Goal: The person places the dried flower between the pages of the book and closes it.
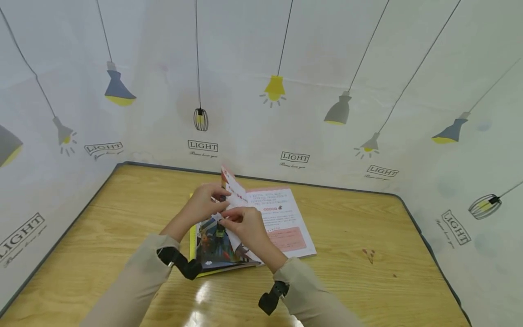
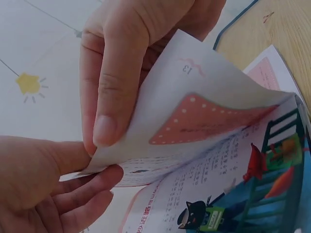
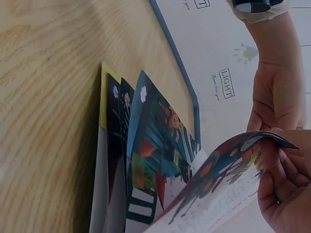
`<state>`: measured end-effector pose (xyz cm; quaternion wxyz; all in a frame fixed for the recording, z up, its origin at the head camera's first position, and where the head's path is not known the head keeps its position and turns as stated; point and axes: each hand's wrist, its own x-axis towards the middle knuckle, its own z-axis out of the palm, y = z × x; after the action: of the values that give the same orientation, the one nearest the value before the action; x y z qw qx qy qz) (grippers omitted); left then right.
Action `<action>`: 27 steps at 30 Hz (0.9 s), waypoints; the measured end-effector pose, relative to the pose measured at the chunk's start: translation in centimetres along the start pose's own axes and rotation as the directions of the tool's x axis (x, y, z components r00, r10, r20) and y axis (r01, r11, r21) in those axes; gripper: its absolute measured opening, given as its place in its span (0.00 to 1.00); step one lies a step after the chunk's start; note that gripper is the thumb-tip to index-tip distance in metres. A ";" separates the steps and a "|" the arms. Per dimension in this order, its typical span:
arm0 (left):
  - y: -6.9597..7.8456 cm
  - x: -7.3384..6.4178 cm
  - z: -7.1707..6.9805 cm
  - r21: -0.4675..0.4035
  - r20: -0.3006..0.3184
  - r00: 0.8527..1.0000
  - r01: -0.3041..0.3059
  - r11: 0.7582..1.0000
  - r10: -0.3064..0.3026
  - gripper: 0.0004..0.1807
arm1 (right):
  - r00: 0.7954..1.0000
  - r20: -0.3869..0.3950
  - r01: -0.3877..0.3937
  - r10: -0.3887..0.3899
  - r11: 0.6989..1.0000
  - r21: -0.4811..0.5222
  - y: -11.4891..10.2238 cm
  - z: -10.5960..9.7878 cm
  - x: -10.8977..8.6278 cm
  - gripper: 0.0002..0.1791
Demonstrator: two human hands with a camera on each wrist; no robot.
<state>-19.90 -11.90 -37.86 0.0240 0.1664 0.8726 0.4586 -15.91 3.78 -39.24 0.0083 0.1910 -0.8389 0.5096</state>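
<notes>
An illustrated book (image 1: 282,218) lies open on the wooden table, with one page (image 2: 184,107) lifted and curving up from the spine. My left hand (image 1: 203,203) pinches the outer edge of that page between thumb and fingers. Close beside it, my right hand (image 1: 247,225) pinches the same edge, its thumb on the printed side in the left wrist view. Beneath the raised page a dark, colourful picture (image 1: 216,245) shows, with a cartoon cat (image 2: 199,216) in it. The page's far side carries more coloured drawings (image 3: 214,167) in the right wrist view.
The book's yellow cover edge (image 1: 193,245) shows along its left side on the wooden table (image 1: 359,281). A pale backdrop (image 1: 245,36) printed with hanging lamps stands round the table's back and sides. Small brown marks (image 1: 369,255) lie on the wood at the right.
</notes>
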 end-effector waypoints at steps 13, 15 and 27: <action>-2.2 -1.0 0.4 0.083 -0.008 0.991 0.130 0.988 -0.130 0.14 | 0.999 0.034 0.004 -0.007 0.996 0.085 1.7 -1.4 -0.8 0.10; -2.9 -1.3 0.5 0.079 -0.015 0.990 0.137 0.987 -0.137 0.14 | 1.000 0.018 -0.007 0.006 0.998 0.068 2.6 -2.4 -0.9 0.11; -7.5 -2.8 0.9 0.095 0.018 0.977 0.209 0.973 -0.212 0.15 | 0.957 -0.144 -0.257 0.253 0.967 -0.003 9.2 -9.2 -2.7 0.08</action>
<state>-19.15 -16.00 -44.79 0.0769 0.0804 0.9053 0.4100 -18.12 16.24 -43.28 0.0047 0.0442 -0.8592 0.5096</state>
